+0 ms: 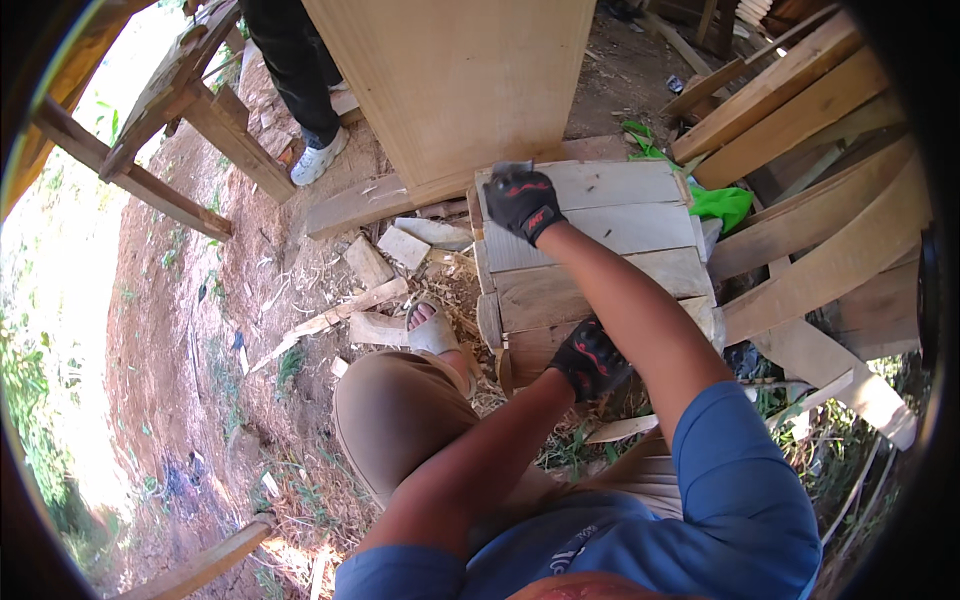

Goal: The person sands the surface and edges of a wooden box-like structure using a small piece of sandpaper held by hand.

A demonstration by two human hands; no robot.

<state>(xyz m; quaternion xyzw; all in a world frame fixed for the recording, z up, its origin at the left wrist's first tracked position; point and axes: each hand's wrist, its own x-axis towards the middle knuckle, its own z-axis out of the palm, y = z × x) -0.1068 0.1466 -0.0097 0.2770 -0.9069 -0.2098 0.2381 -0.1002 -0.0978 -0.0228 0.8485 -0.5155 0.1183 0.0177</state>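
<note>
A low wooden box or stool topped with pale planks [585, 228] stands in front of me. My right hand [520, 203], in a black glove with red marks, reaches across to its far left corner. Its fingers are closed on a small flat grey piece [515, 168], perhaps sandpaper, partly covered by the glove. In a matching glove, my left hand [590, 360] rests at the near edge of the planks, under my crossing right arm. Its fingers are mostly hidden, so their grip does not show. Just beyond the planks rises a large smooth wooden panel [460, 90].
Curved boards and beams [820, 220] crowd the right side, near a bright green bag [722, 205]. Offcuts [405, 247] and shavings litter the dirt beside my sandalled foot [432, 330]. At the upper left stand a rough timber frame [190, 105] and another person's leg [295, 75].
</note>
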